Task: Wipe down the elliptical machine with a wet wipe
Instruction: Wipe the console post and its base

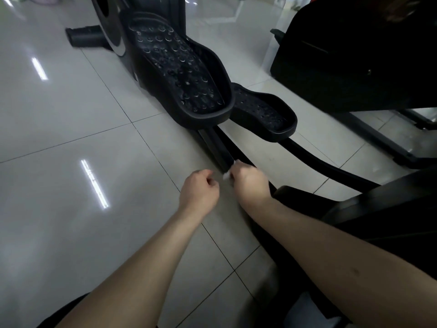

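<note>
– Down at the near edge, two bare forearms reach out over the glossy tiled floor [71, 119]. so what are the hands actually doing?

– left hand [199, 188] just hangs over the tiles, fingers curled into a fist, nothing in it as far as I can see. right hand [250, 182] is just beside it, fingers wrapped tight round a scrunched white wet wipe [226, 175]

– and where's the wipe exactly?

– poking out the front of the right fist, up against the low black rail [218, 150] of the elliptical machine [151, 74], the bit that runs along the floor below the pedals. it's blurry there so can't tell how much of it really touches

– ok, and further out?

– past the hands the rail disappears under the big studded pedal [179, 74], which looks shiny in patches. second pedal [262, 112] sits just to its right and lower, on a curved black arm [331, 165] that sweeps back toward the right forearm. behind the big pedal is the flywheel housing [99, 27] with a silver trim, and a black foot bar [82, 37] lies on the floor to its left. bulky black thing [354, 58] off to the far right, can't tell what it is
</note>
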A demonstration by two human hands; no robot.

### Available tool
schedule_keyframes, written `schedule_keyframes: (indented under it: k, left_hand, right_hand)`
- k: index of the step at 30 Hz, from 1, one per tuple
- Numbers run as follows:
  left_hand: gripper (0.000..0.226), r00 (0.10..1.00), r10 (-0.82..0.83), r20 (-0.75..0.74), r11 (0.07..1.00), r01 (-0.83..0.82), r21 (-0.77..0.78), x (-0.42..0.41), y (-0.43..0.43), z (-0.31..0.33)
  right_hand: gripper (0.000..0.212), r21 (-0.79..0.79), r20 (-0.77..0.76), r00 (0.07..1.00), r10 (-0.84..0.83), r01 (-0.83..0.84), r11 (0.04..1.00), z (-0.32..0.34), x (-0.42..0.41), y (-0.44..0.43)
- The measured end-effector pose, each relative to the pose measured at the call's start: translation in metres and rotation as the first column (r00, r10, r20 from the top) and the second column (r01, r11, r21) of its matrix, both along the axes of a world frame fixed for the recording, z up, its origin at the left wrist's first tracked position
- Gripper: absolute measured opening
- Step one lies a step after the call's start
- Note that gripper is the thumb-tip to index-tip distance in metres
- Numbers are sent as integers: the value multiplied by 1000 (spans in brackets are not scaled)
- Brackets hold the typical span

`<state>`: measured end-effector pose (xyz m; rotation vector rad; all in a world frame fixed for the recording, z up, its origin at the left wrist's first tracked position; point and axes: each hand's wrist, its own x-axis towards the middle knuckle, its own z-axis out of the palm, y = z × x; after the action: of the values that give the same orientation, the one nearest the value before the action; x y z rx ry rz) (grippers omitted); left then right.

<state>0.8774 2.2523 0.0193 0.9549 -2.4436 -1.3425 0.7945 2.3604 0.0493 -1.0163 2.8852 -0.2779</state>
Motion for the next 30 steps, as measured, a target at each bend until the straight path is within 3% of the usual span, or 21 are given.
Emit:
schedule_keyframes:
  k: [7, 11, 13, 15, 18, 22, 24, 28, 30]
  left_hand:
    - [42, 999, 36, -18, 999, -37, -30, 3, -15, 2]
    - [40, 996, 73, -42, 997, -72, 22, 2, -21, 4]
    - [39, 995, 84, -58, 995, -81, 61, 0, -20, 5]
    - [38, 996, 76, -54, 993, -70, 93, -1, -20, 6]
    - [37, 998, 54, -42, 991, -48, 129, 0, -18, 10]
    - [36, 999, 27, -42, 994, -22, 105, 4, -19, 15]
    - [36, 999, 28, -44, 996, -24, 86, 7, -24, 14]
    - [37, 998, 48, -37, 998, -46, 47, 12, -34, 9]
    - [37, 998, 50, -38, 998, -49, 41, 13, -37, 6]
  right_hand:
    - [15, -65, -82, 995, -63, 57, 996, 12, -45, -101]
    - [19, -67, -68, 998, 14, -19, 998, -14, -37, -66]
    - [21, -60, -126, 989, 76, -84, 995, -27, -27, -28]
    - [36, -50, -210, 970, 120, -133, 990, -36, -11, 12]
    - [59, 114, -330, 932, 150, -118, 986, -43, 8, 38]
    - [48, 214, -445, 847, 292, -216, 953, -44, 5, 14]
    - [45, 212, -416, 872, 257, -182, 960, -33, -5, -13]
    - [53, 114, -210, 972, 103, -80, 990, -16, -38, -80]
    - [47, 69, -212, 974, 84, -71, 995, -12, -45, -100]
